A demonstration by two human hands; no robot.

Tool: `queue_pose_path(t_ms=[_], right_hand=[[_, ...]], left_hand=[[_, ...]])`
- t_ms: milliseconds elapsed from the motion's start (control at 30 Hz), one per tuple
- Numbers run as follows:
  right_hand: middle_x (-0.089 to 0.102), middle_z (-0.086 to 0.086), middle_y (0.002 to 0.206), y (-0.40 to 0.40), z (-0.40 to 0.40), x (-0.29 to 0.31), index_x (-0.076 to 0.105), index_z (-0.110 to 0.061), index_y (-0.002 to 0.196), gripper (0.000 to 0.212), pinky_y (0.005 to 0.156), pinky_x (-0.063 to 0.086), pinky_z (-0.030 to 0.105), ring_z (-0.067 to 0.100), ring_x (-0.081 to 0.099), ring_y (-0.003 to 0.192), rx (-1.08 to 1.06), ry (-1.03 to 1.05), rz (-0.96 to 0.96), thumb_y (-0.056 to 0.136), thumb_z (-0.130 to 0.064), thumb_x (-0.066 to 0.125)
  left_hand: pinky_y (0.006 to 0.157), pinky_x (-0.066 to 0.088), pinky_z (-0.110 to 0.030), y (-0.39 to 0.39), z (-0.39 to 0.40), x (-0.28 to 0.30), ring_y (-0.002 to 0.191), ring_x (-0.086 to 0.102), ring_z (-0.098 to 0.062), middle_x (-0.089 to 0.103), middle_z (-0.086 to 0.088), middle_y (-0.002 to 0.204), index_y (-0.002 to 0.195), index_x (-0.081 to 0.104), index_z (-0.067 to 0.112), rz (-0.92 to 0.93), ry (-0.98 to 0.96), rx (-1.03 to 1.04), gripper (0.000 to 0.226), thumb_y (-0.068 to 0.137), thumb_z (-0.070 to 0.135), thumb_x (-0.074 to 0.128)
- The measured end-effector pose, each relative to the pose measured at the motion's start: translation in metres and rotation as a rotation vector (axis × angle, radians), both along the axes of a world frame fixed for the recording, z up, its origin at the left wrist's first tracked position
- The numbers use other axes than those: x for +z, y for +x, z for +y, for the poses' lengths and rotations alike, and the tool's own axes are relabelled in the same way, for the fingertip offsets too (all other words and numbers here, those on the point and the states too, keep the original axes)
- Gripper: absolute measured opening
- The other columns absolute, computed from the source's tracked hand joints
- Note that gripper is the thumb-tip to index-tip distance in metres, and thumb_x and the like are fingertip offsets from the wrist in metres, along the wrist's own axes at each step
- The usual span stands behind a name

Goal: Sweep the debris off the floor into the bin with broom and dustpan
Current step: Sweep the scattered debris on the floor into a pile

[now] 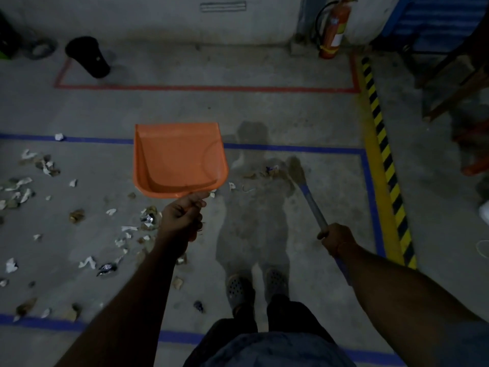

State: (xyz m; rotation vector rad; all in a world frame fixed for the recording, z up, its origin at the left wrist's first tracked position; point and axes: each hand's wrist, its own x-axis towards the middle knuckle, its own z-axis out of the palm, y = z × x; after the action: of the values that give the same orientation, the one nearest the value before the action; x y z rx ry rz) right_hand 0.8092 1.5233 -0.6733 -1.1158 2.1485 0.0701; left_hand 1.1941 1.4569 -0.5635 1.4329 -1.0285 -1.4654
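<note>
My left hand [182, 214] grips the handle of an orange dustpan [180, 158], held above the floor with its empty tray facing up. My right hand [337, 238] grips the blue-and-grey handle of a broom [313, 205]; its bristle head [296, 172] touches the floor beside a small clump of scraps [270, 172]. Paper and foil debris [34, 178] lies scattered over the left floor, with more debris [148, 221] under my left forearm. A black bin [88, 55] stands far off at the upper left, inside a red taped line.
Blue tape [369, 186] frames the floor area where I stand. A yellow-and-black hazard stripe [383, 144] runs along the right. A red fire extinguisher [334, 30] stands against the back wall. Wooden furniture legs [455, 83] are at the far right. My feet [254, 287] are below centre.
</note>
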Motion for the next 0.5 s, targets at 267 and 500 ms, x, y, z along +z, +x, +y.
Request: queue_pose_path(t_ms=[267,500], right_hand=[[0.065,0.015,0.123,0.019,-0.043,-0.015,0.065,-0.007,0.123,0.036,0.096,0.051,0.038,0.032,0.063,0.110,0.334,0.191,-0.014,0.093,-0.026,0.059],[0.069,0.012,0.113,0.076,-0.072,-0.017,0.073,-0.016,0.110,0.027,0.091,0.053,0.036,0.032,0.065,0.104,0.505,0.124,-0.204,0.085,-0.018,0.062]], left_hand=[[0.042,0.024,-0.013,-0.022,0.001,0.000,0.039,0.032,-0.010,0.038,-0.002,0.052,0.098,0.071,0.009,0.001,0.040,0.092,0.019,0.101,0.007,0.052],[0.039,0.027,-0.014,-0.023,0.009,0.001,0.037,0.029,-0.008,0.039,0.005,0.047,0.103,0.069,0.003,-0.028,0.076,0.209,0.027,0.102,-0.004,0.043]])
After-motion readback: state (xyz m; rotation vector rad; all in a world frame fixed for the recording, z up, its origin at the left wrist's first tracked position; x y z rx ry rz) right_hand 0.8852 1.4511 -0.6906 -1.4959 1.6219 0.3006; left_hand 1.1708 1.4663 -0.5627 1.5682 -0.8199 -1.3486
